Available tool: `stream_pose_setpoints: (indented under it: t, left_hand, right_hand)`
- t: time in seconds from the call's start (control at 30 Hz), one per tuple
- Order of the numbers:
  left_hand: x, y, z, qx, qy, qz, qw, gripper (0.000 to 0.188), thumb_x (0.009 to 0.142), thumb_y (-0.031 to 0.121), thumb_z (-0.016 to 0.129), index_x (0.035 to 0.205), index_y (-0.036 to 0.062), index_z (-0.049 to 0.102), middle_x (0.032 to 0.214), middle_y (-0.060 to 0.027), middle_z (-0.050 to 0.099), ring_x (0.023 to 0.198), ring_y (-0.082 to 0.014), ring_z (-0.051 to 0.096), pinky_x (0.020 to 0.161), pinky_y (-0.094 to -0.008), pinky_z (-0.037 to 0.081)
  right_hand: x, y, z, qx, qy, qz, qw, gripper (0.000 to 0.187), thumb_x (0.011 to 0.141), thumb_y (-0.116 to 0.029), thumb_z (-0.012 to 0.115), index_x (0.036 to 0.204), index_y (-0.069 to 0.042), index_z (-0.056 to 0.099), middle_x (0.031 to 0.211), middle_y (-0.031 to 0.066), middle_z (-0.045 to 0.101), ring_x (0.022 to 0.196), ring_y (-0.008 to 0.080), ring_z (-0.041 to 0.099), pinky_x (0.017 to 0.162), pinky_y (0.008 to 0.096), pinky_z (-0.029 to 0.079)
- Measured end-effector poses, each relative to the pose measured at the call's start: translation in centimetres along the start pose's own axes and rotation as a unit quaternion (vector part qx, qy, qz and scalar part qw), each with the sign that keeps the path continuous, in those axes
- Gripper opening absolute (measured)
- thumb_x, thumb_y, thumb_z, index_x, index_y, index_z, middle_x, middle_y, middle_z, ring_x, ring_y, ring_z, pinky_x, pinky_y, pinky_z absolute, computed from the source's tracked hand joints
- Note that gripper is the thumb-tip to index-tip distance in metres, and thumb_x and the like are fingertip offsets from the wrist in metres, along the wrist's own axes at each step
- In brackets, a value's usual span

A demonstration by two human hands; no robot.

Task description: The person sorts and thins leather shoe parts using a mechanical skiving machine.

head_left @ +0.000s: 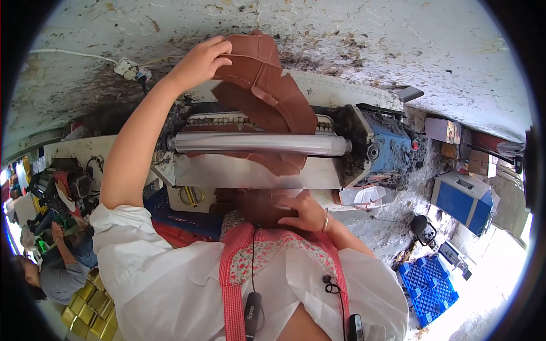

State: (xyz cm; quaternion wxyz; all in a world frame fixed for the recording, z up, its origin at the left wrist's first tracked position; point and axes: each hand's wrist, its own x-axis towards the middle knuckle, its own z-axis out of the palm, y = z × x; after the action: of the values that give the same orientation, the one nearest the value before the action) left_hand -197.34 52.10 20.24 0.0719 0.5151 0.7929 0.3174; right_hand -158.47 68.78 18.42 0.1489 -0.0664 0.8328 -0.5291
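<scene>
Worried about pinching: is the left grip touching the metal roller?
No, the left grip holds the brown piece, clear of the roller.

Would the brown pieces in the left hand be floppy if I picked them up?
Probably floppy: the brown pieces bend and overlap beyond the roller. Likely fairly light, since the edge pinched by the left hand looks thin. They seem unlikely to roll, being flattish.
</scene>
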Motion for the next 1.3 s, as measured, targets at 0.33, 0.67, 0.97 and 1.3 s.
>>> stream_pose_setpoints:
  t: [0.33,0.67,0.97,1.3]
  left_hand:
    - [-1.6,-1.3,1.5,-0.004,0.011,-0.072,0.997,0.020,0.085,0.008,0.062,0.092,-0.0003,0.045,0.088,-0.0132,0.048,0.078,-0.0317,0.049,0.072,-0.0358,0.042]
    - [-2.0,-1.0,3.0,-0.023,0.044,-0.098,0.994,0.019,0.085,0.012,0.062,0.094,-0.0001,0.049,0.091,-0.0144,0.051,0.083,-0.0352,0.053,0.071,-0.0402,0.042]
    - [-6.3,5.6,0.2,0.166,0.062,0.105,0.979,0.021,0.075,0.001,0.060,0.096,0.0011,0.056,0.096,-0.0154,0.053,0.080,-0.0354,0.057,0.070,-0.0399,0.049]
    - [-12.6,19.7,-4.4,0.066,0.092,0.234,0.966,0.027,0.079,0.011,0.052,0.098,-0.0086,0.057,0.103,-0.0253,0.057,0.083,-0.0418,0.060,0.067,-0.0456,0.054]
  right_hand:
    - [-0.7,2.0,-0.8,0.140,-0.030,0.057,0.988,0.047,0.077,-0.008,0.068,0.122,0.000,0.056,0.113,0.0140,0.063,0.102,0.0227,0.062,0.087,0.0332,0.047]
    - [-2.1,4.5,1.3,0.122,0.079,0.243,0.959,0.029,0.074,-0.009,0.069,0.097,0.001,0.054,0.089,0.0083,0.062,0.085,0.0090,0.057,0.075,0.0244,0.047]
    - [-0.2,-1.3,-0.7,-0.177,-0.033,-0.072,0.981,0.024,0.069,-0.017,0.062,0.090,-0.007,0.061,0.095,0.0089,0.061,0.091,0.0256,0.060,0.074,0.0371,0.047]
    - [1.2,-7.7,-4.1,-0.311,0.320,-0.113,0.888,0.023,0.060,-0.013,0.060,0.083,-0.010,0.063,0.124,0.0136,0.050,0.083,0.0265,0.056,0.067,0.0364,0.048]
